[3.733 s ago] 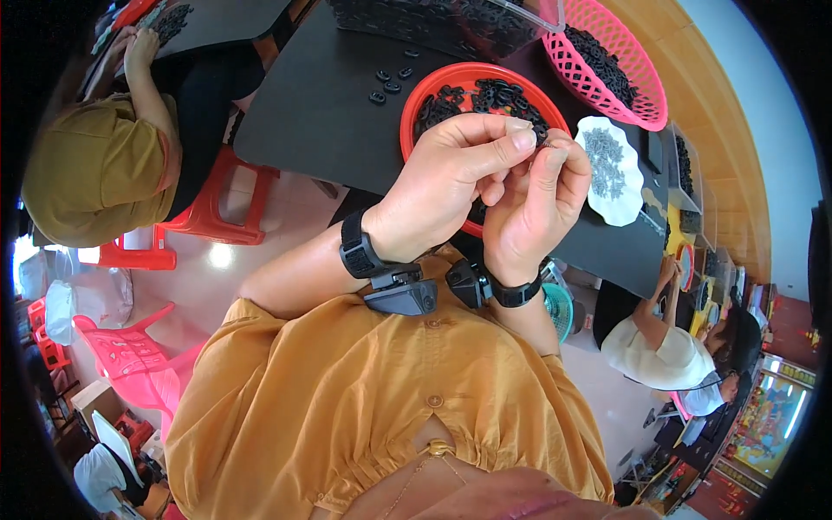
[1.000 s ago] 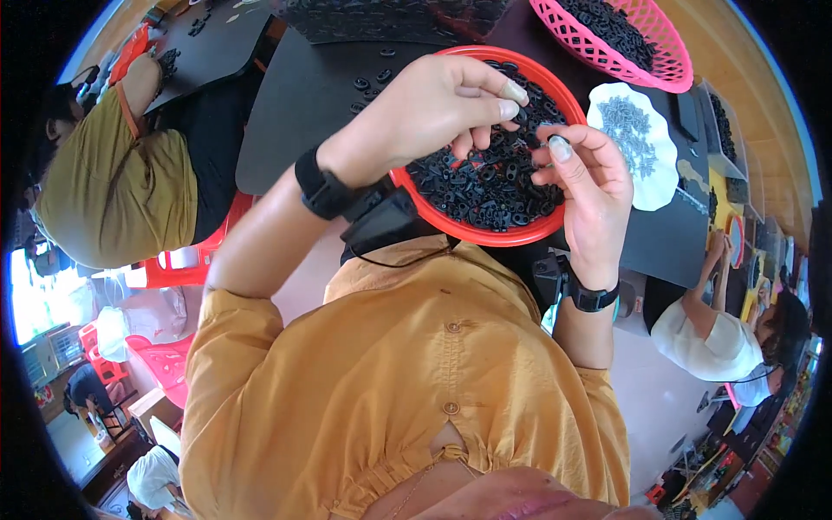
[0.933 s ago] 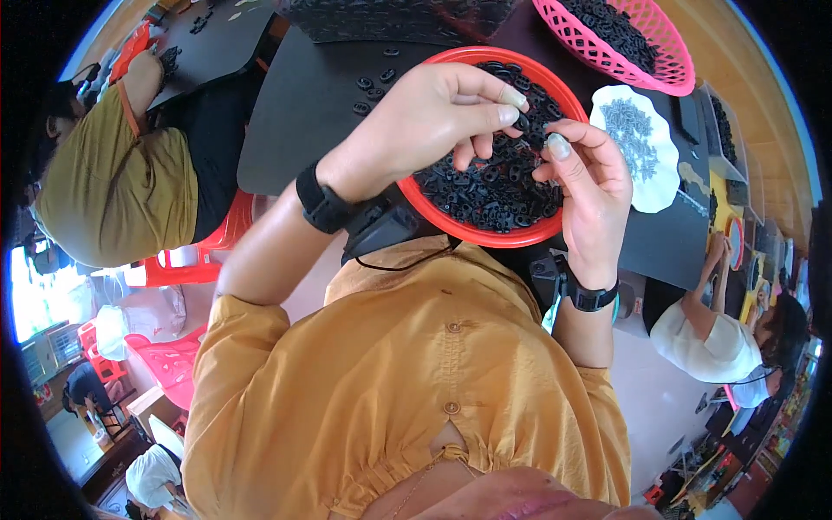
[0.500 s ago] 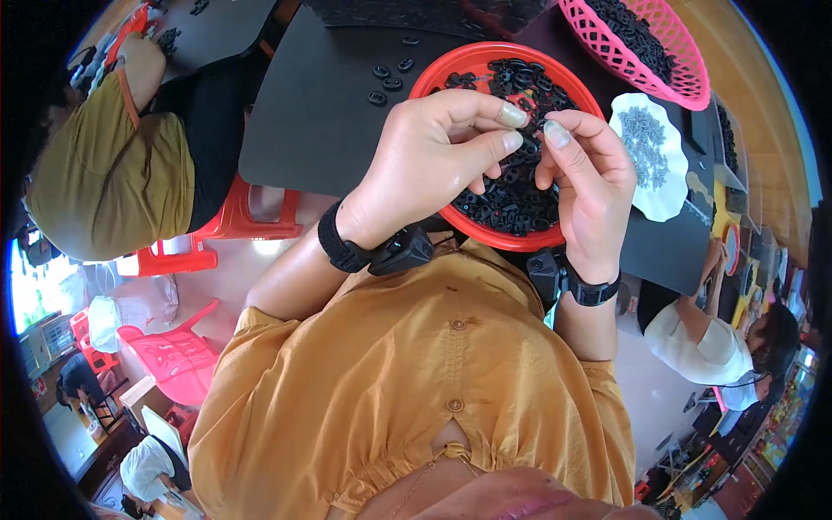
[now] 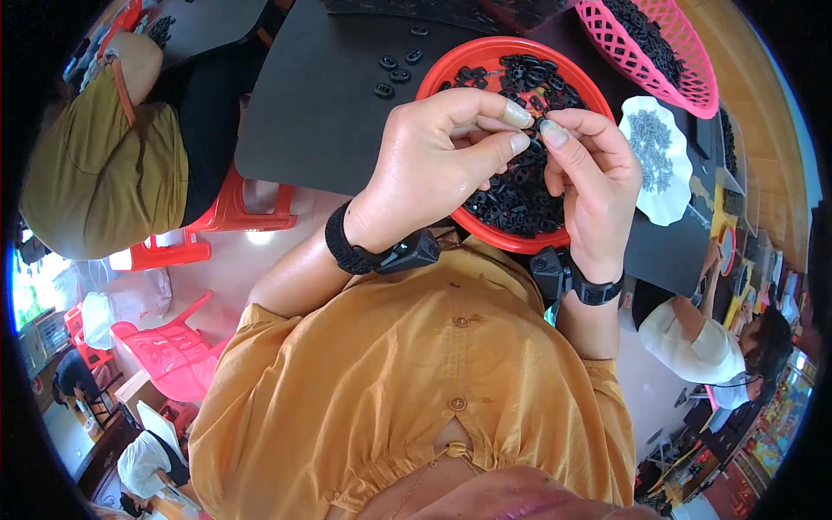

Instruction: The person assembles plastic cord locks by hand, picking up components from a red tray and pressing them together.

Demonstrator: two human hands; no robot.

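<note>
Desk (image 5: 303, 113), dark grey and smooth-topped, reaches out beyond me, and near its edge sits a round, red plastic basin (image 5: 504, 241) heaped with loose black pieces; I'd judge it best to work right above that, so anything slipping lands among its fellows. My bare left hand (image 5: 433, 147) and bare right hand (image 5: 594, 173) meet over the basin, thumb and forefinger of each nearly closed in a pinch, other fingers curled loosely. Steady wrists and light, facing fingertips should serve better than squeezing, I think, with one hand bracing while the other adjusts. Between those fingertips, held clear of the heap, is a small, black, plastic-looking piece (image 5: 539, 126): dark, mostly hidden by my nails, its outline too covered to read, and whether it is one part or two I cannot tell.
</note>
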